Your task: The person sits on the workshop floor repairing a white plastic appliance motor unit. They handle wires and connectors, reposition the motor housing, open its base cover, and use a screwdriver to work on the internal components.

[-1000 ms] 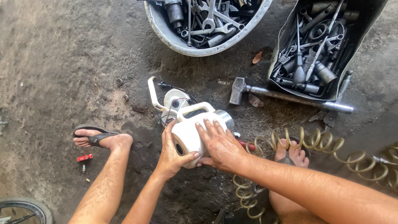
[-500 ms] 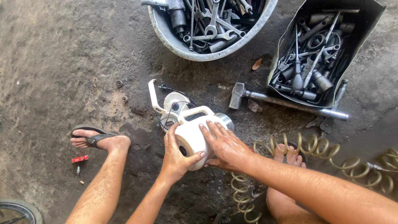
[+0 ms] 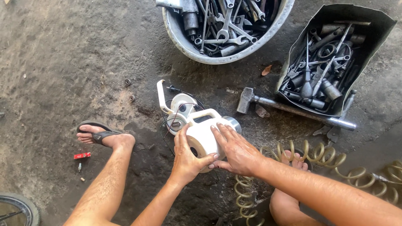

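Both hands wrap a white housing [image 3: 204, 136] low in the middle of the view, held just above the dirt floor [image 3: 58, 62]. Left hand [image 3: 187, 158] cups its near end, thumb up the side, fingers curled under. Right hand [image 3: 234, 150] lies flat over the top and right side, fingers spread. A white handle loop and a metal end cap show past the fingers.

Touching the housing's far side: a round white part [image 3: 181, 109] with thin wires, and a curved white bracket [image 3: 161, 97].

Left: foot in a sandal [image 3: 100, 134]; near it a small red packet [image 3: 82, 155], flat and rectangular. Bottom left corner: a tyre edge [image 3: 23, 207].

Right: yellow coiled hose [image 3: 318, 157] beside the other foot.

Further: a hammer [image 3: 293, 109] on the ground. Beyond it, a dark cut-open can [image 3: 368, 37] holding sockets and screwdrivers. Top centre: a grey basin [image 3: 184, 39] full of wrenches.
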